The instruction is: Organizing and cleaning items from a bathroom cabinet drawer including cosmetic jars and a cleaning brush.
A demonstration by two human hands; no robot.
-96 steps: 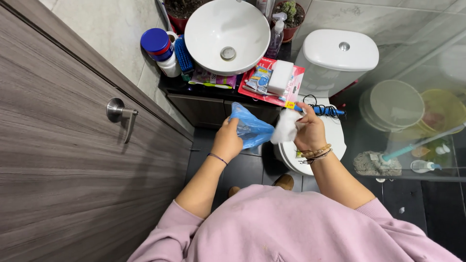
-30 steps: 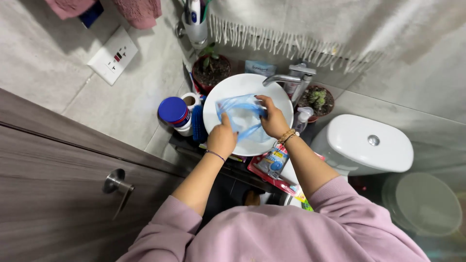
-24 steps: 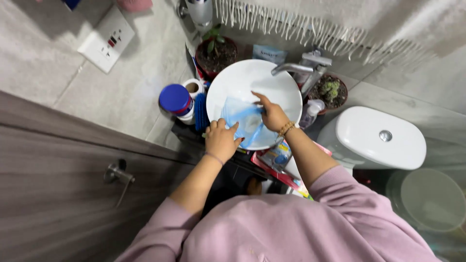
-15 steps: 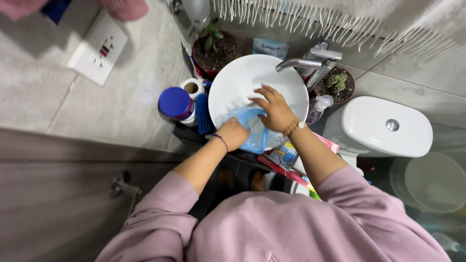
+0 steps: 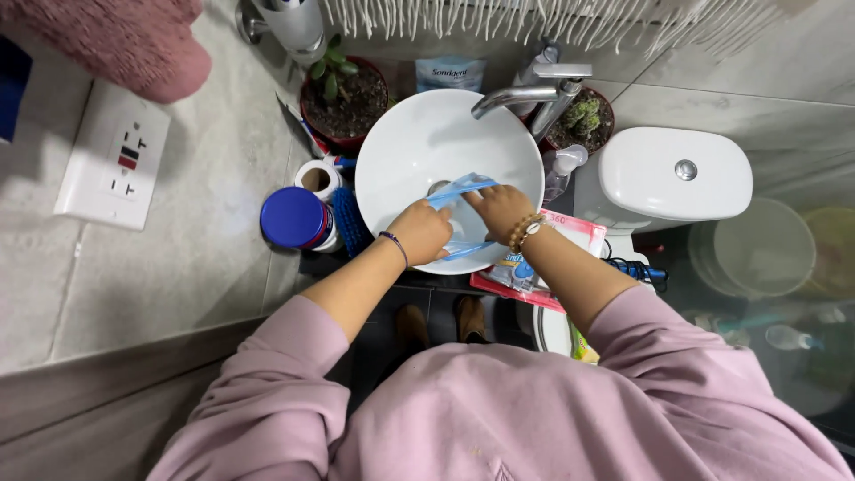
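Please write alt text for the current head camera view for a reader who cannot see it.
Seen from above, a person's left hand and right hand hold a blue plastic bag open over a round white basin. A chrome tap overhangs it, with a white toilet cistern alongside.

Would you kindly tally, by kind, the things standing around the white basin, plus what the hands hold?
Potted plants: 2, leafy, cactus
Blue-lidded jar: 1
Pump bottle: 1
Blue plastic bag: 1, held by left hand and right hand
Total: 5

Glossy white ceramic basin [image 5: 405, 142], thin translucent blue plastic bag [image 5: 456, 218], shiny metal tap [image 5: 525, 91]
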